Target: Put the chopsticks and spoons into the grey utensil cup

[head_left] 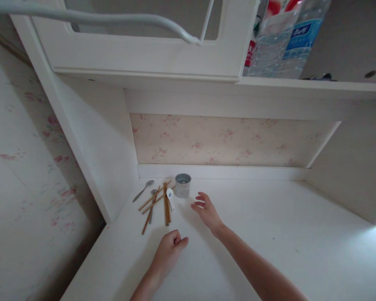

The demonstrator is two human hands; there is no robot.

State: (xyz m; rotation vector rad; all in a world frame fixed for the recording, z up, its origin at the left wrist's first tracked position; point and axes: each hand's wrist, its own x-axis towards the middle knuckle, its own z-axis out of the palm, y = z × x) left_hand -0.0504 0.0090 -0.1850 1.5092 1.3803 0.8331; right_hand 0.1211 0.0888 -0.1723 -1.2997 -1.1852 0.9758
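My right hand (207,210) is open, its fingers apart, just to the right of a grey metal utensil holder (182,186) with holes in its bottom. It does not touch the holder. Nearer to me, my left hand (171,247) is curled into a fist with the thumb sticking out, and nothing shows in it. Several wooden chopsticks (166,209) lie in a loose, crossing pile left of the holder. On the pile's right side rests a white spoon (170,195) with a blue pattern. One metal spoon (144,190) lies at the far left; another metal spoon (151,213) is partly under the chopsticks.
The white desk top (253,234) runs back to a low ledge and a floral wall panel (213,140). A white side panel (100,138) stands on the left. Overhead hang a cabinet door (144,56) and a shelf with plastic bottles (297,42). A white tube (113,17) crosses the top.
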